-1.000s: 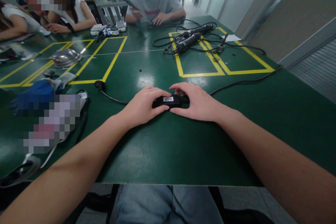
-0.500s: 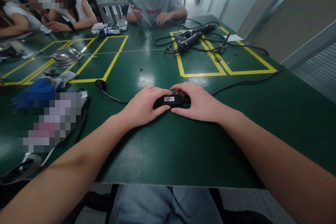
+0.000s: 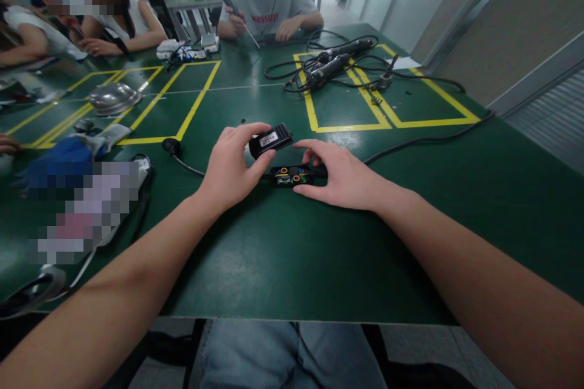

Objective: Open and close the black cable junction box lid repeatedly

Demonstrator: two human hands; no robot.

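One ribbed black cover (image 3: pixel 275 139) near an oblong housing (image 3: pixel 274 179) with coppery rings (image 3: pixel 296 178)

Shiny metal piece (image 3: pixel 114 99) amid yellow tape (image 3: pixel 199 101)

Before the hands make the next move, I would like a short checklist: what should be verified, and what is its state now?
1. Left hand holds the cover: ok.
2. Cover is off the case: ok.
3. Circuit board is exposed: ok.
4. Right hand grips the case firmly: cannot tell, though it curves around one end.
5. Plug is disconnected: ok, it lies loose.
6. Right-side cord is disconnected: cannot tell, its far end is not visible.
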